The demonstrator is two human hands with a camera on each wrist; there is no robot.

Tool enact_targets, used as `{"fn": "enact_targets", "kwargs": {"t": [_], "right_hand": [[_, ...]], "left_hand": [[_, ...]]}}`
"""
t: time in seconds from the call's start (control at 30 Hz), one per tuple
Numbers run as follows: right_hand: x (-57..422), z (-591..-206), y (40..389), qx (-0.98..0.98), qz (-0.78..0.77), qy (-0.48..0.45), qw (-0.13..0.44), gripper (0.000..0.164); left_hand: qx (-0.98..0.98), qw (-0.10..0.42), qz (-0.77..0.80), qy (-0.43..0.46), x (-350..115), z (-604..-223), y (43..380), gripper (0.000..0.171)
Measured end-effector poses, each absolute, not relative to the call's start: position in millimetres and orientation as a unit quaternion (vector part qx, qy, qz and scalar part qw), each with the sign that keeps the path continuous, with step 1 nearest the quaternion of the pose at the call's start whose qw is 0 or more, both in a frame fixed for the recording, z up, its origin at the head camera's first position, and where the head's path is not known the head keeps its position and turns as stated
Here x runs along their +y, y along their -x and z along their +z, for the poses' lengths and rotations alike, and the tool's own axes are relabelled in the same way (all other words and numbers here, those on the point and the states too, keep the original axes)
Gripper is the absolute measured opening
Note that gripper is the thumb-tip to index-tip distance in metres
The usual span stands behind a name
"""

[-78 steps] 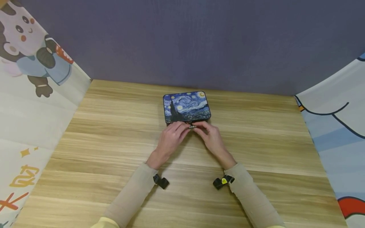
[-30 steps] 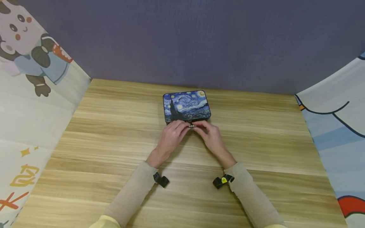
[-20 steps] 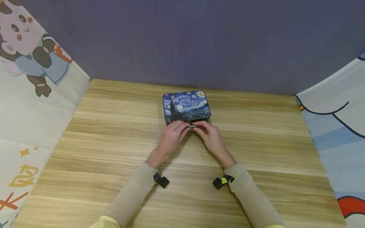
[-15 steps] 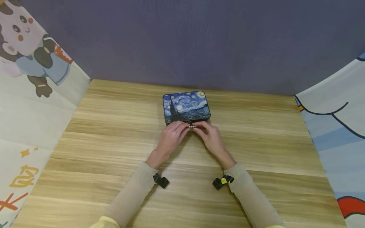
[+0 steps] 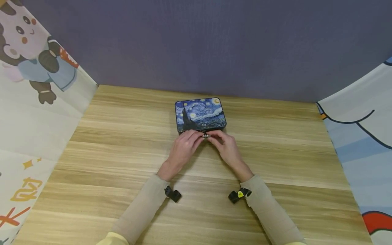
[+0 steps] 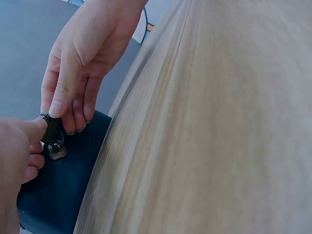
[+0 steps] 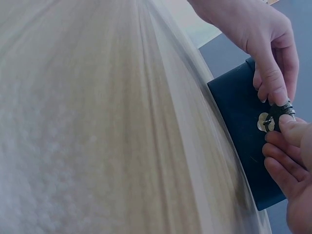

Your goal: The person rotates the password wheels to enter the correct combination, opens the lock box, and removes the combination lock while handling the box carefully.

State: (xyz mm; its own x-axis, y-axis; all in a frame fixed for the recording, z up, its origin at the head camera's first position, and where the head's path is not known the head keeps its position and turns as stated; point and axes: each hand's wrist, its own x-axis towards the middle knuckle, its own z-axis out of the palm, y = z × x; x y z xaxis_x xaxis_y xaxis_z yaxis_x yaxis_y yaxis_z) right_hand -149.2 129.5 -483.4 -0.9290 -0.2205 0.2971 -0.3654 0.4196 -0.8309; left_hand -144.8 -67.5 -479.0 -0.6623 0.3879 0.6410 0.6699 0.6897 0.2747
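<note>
Padlock (image 5: 206,136), one, on one box (image 5: 200,115), pinched by two hands (image 5: 182,147) (image 5: 228,147)

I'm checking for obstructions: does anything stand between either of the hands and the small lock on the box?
Nothing visible does: the left hand and right hand both pinch the small lock directly, beside the metal plate on the front of the box.
</note>
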Motion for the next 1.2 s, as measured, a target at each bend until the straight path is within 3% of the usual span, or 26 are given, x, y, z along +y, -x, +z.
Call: {"fn": "enact_targets", "kwargs": {"t": [1.2], "right_hand": [[129.4,-482.6,148.6,-0.84,0.506,-0.18,0.073,0.02]], "left_hand": [[-0.883,0.275,-0.242,0.293,-64.8,-479.1,144.3,0.022]]}}
